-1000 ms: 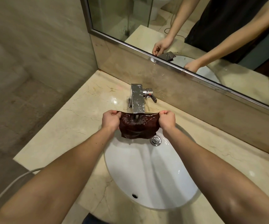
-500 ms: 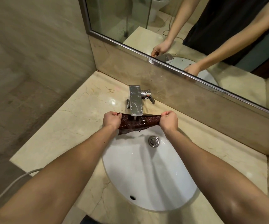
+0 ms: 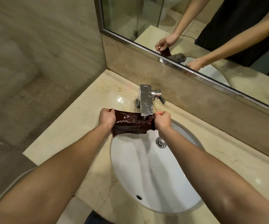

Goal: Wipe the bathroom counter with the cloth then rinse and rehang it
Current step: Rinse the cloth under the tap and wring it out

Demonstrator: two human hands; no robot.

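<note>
Left hand (image 3: pixel 106 116) is closed in a fist around the left end of the dark brown wet cloth (image 3: pixel 131 125). It is above the back left rim of the white oval sink basin (image 3: pixel 148 178), where the basin meets the beige marble counter (image 3: pixel 75 120). The forearm comes from the lower left corner. On the left of the counter a grey stone wall (image 3: pixel 41 50) stands, blurred in the picture.

From this hand the cloth goes to the right, pulled wide between both hands. Its surface shines with water, and its lower edge hangs a little over the back part of the basin. The middle of the cloth is directly under the spout of the square chrome faucet (image 3: pixel 145 101), and a thin stream of water comes down on it. The faucet stands on the counter behind the basin, with its small lever handle (image 3: pixel 160 97) on the right side. Below the cloth, inside the basin, lies the round metal drain plug (image 3: pixel 161 141).

The right hand (image 3: pixel 162 121) is also closed in a fist and grips the right end of the cloth, just beside the spout. Behind all this, the wall mirror with a metal frame (image 3: pixel 195 73) shows the reflection of both arms and the faucet.
</note>
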